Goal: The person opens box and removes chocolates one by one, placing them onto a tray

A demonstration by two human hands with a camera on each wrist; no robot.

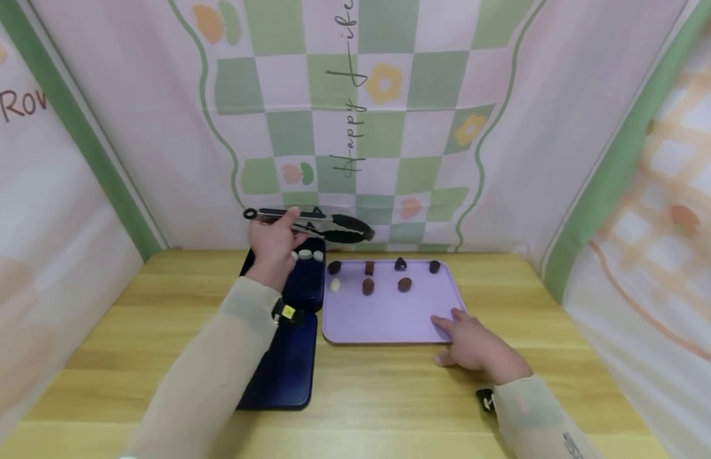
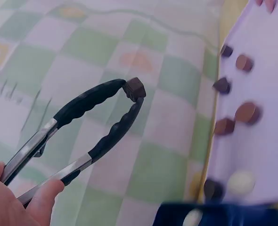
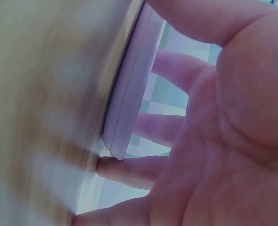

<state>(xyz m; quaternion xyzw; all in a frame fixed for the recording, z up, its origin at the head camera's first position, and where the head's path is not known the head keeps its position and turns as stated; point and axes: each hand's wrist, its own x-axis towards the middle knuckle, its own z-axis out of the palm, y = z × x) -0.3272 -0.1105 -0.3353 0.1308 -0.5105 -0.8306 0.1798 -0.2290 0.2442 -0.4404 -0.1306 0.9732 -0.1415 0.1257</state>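
Note:
My left hand (image 1: 273,250) grips a pair of metal kitchen tongs (image 1: 346,229) with black scalloped tips, raised over the far end of a dark blue box (image 1: 304,288). Between the tips sits a small dark brown chocolate (image 2: 135,88), clear in the left wrist view. Beside the box lies a lilac tray (image 1: 384,324) bearing several chocolates along its far side, among them a brown one (image 1: 368,286) and a white one (image 1: 335,285). At the tray's near right corner, my right hand (image 1: 474,344) rests with spread fingers, some touching the rim.
Small white pieces (image 1: 306,254) show inside the blue box, partly hidden by my left hand. A flat dark blue lid-like piece (image 1: 289,373) lies nearer me, partly under my left sleeve. Patterned cloth (image 1: 384,134) hangs behind the wooden table (image 1: 390,395) and along both sides.

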